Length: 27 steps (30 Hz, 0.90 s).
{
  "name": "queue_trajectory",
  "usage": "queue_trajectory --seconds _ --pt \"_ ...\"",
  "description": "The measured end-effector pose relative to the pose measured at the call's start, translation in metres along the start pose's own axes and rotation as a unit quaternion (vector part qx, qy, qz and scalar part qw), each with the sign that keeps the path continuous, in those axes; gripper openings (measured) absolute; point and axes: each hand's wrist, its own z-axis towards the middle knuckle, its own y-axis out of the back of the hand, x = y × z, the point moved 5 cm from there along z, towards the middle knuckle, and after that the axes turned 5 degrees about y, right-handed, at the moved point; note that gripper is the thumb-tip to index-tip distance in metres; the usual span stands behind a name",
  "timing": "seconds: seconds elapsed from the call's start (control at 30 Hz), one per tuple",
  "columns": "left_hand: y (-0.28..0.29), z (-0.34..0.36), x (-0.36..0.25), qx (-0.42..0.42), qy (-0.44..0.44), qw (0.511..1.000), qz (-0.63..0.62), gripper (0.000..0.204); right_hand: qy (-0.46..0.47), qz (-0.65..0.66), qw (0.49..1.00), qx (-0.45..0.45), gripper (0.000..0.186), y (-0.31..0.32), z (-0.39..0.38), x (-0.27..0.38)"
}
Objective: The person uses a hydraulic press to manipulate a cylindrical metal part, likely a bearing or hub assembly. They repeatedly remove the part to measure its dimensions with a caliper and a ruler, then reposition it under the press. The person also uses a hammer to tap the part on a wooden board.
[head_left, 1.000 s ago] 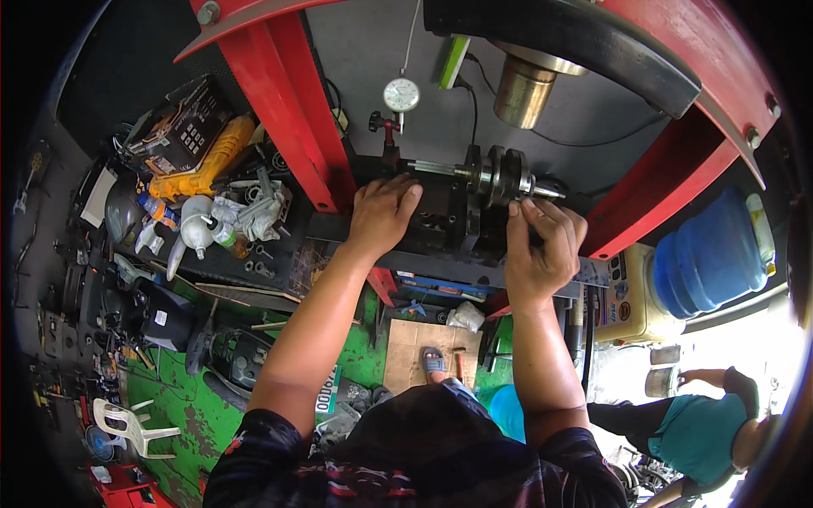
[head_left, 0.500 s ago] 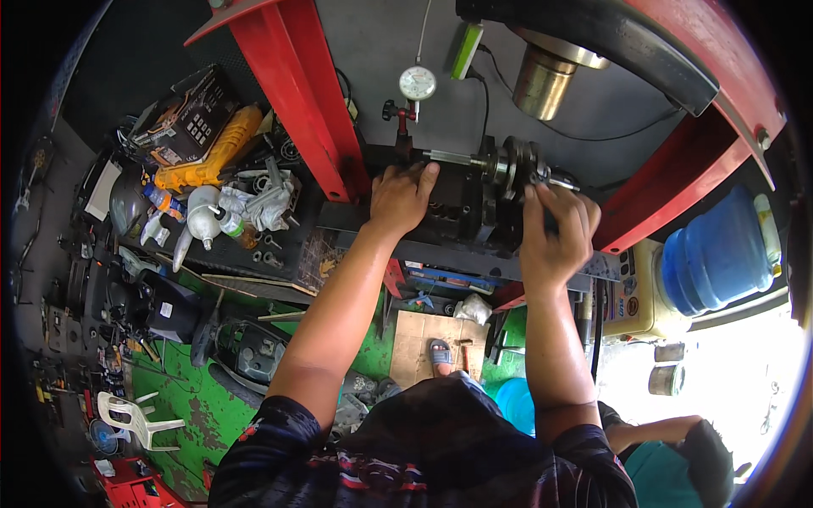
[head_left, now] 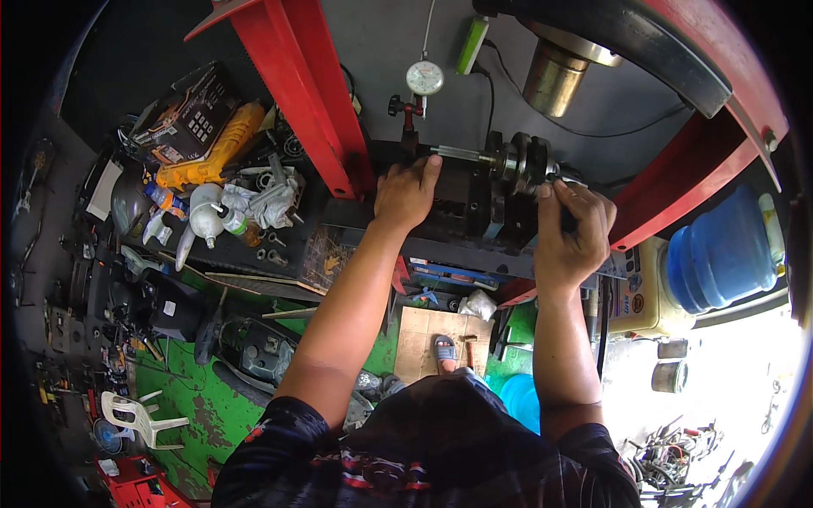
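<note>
A metal crankshaft (head_left: 512,165) lies crosswise on a black fixture (head_left: 491,212) inside a red press frame (head_left: 301,93). A dial gauge (head_left: 424,78) on a small red and black holder (head_left: 408,118) stands by the shaft's left end. My left hand (head_left: 404,193) rests at that left end, fingers lying over the fixture, thumb beside the shaft; whether it touches the shaft is unclear. My right hand (head_left: 572,233) is closed in a pinch at the crankshaft's right end, its fingertips against the metal.
The press's steel cylinder (head_left: 554,80) hangs above right. At left are a bottle (head_left: 233,222), a yellow tool (head_left: 199,169), a box (head_left: 182,114) and loose parts. A blue water jug (head_left: 720,245) stands right; a chair (head_left: 135,415) and scooter (head_left: 254,356) are below left.
The view has shifted, moving the bench rightward and up in the picture. My hands stay on the same parts. The co-worker in teal at lower right has left the view.
</note>
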Motion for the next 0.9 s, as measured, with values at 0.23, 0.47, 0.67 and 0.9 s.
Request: queue_trajectory --seconds 0.23,0.47,0.67,0.9 --pt "-0.001 0.0 -0.002 -0.022 -0.021 0.999 -0.011 0.072 -0.039 -0.016 0.998 0.052 0.019 -0.009 -0.016 -0.018" --pt "-0.001 -0.001 -0.002 -0.025 -0.014 1.0 0.004 0.07 0.01 -0.011 1.0 0.003 0.021 -0.001 -0.007 -0.005" --pt "-0.001 -0.001 0.0 -0.037 -0.018 0.999 0.003 0.069 -0.039 -0.008 0.998 0.04 0.02 -0.005 -0.018 -0.012" --pt "-0.002 0.0 0.001 -0.042 -0.021 0.999 0.0 0.068 -0.006 -0.005 1.0 0.005 0.021 -0.002 -0.011 -0.007"
